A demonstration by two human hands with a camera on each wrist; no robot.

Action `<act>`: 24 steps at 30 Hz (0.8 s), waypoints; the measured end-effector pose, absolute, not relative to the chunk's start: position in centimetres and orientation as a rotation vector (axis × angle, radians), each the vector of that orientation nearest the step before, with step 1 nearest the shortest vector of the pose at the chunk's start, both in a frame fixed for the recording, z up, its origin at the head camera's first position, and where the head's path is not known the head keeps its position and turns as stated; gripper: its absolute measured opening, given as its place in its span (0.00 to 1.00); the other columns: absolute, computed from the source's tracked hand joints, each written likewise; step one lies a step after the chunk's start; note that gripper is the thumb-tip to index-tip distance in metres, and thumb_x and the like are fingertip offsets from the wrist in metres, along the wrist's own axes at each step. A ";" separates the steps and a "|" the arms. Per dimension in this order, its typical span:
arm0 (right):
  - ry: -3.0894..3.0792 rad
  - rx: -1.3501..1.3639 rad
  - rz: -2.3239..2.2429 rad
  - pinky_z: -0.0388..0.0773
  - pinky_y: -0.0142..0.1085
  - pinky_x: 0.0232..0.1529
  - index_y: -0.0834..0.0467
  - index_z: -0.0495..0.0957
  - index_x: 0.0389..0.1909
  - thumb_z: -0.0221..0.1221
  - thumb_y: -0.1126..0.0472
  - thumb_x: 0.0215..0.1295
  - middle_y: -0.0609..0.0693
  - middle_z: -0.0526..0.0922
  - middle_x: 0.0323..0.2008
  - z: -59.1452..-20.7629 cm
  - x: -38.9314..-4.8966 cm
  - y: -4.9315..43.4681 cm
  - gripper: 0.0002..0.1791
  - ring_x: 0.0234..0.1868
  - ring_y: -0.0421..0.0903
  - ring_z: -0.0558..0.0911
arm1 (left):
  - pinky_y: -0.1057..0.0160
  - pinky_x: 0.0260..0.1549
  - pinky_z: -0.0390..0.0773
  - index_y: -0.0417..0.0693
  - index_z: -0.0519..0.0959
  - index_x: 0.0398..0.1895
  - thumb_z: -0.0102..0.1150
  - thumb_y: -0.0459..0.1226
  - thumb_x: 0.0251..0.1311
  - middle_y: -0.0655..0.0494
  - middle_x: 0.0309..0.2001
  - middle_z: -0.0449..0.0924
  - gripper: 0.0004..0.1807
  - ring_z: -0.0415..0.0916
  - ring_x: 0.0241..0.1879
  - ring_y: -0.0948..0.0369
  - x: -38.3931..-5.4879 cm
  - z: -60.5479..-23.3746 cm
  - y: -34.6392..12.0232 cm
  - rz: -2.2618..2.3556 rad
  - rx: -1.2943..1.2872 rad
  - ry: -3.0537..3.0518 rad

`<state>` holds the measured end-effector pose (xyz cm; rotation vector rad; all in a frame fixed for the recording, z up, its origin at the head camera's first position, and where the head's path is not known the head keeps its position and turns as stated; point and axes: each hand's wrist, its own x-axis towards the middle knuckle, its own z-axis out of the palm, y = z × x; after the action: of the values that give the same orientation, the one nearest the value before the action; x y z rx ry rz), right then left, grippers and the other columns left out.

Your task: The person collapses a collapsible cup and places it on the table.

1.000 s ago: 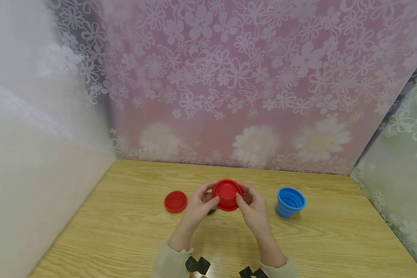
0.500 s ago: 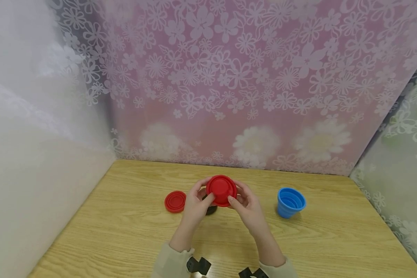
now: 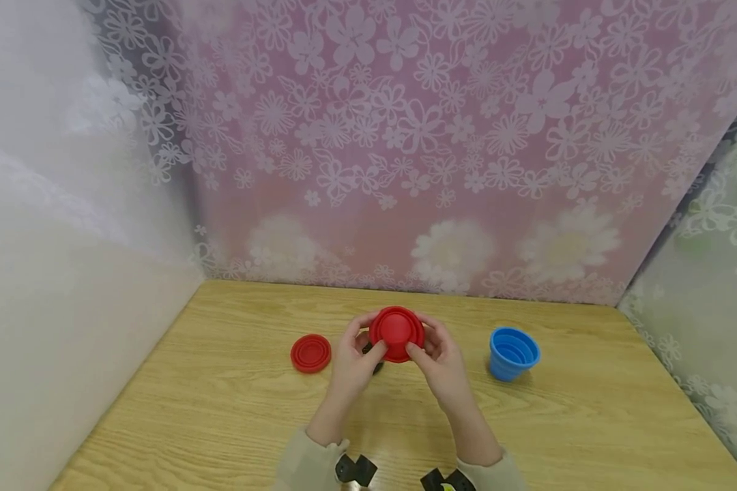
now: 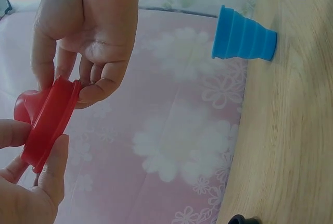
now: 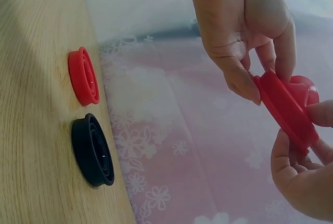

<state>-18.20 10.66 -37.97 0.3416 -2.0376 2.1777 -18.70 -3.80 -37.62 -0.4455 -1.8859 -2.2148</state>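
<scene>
Both hands hold up a red collapsible cup point(image 3: 396, 327) above the table, its base facing the head camera. My left hand point(image 3: 351, 365) grips one side of the rim and my right hand point(image 3: 445, 368) the other, thumbs pressing on the near face. In the left wrist view, the centre of the red cup point(image 4: 51, 125) bulges out beyond its flat ring. On the table to the left lies another red collapsible cup point(image 3: 310, 353), folded flat. Next to it is a black folded cup point(image 5: 92, 148), mostly hidden behind my left hand in the head view.
An opened blue collapsible cup point(image 3: 512, 353) stands upright to the right of my hands. The wooden table point(image 3: 221, 409) reaches back to a pink flowered curtain point(image 3: 368, 170). A pale wall point(image 3: 80, 273) rises at the left and a flowered sheet point(image 3: 706, 286) at the right.
The hands have lifted the red cup slightly, shifting it left and then a little back right. The thumbs have moved on its near face. The cups on the table stay put.
</scene>
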 end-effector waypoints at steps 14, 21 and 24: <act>-1.954 0.103 2.038 0.77 0.31 0.35 0.70 0.76 0.41 0.61 0.71 0.51 0.58 0.78 0.37 -37.8 -18.5 11.0 0.14 0.31 0.42 0.80 | 0.59 0.32 0.78 0.29 0.71 0.41 0.52 0.30 0.58 0.44 0.43 0.72 0.11 0.78 0.33 0.61 -19.7 -38.5 -4.5 -2.367 -0.264 -1.841; -1.829 0.232 1.998 0.76 0.28 0.31 0.65 0.79 0.36 0.64 0.62 0.51 0.53 0.80 0.32 -38.6 -18.8 11.4 0.13 0.30 0.41 0.78 | 0.58 0.29 0.78 0.30 0.71 0.31 0.56 0.32 0.55 0.43 0.39 0.74 0.10 0.79 0.31 0.58 -19.7 -38.5 -4.9 -2.408 -0.265 -1.840; -1.840 0.218 1.995 0.76 0.28 0.31 0.66 0.79 0.36 0.63 0.62 0.51 0.53 0.80 0.32 -38.6 -18.7 11.4 0.13 0.30 0.41 0.78 | 0.58 0.29 0.78 0.30 0.69 0.30 0.57 0.31 0.55 0.43 0.40 0.73 0.10 0.79 0.30 0.59 -19.7 -38.5 -5.0 -2.433 -0.279 -1.849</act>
<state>-18.74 11.44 -38.58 0.2182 -1.8402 1.9954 -19.70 -5.04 -38.50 -0.2786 -1.8486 -2.4332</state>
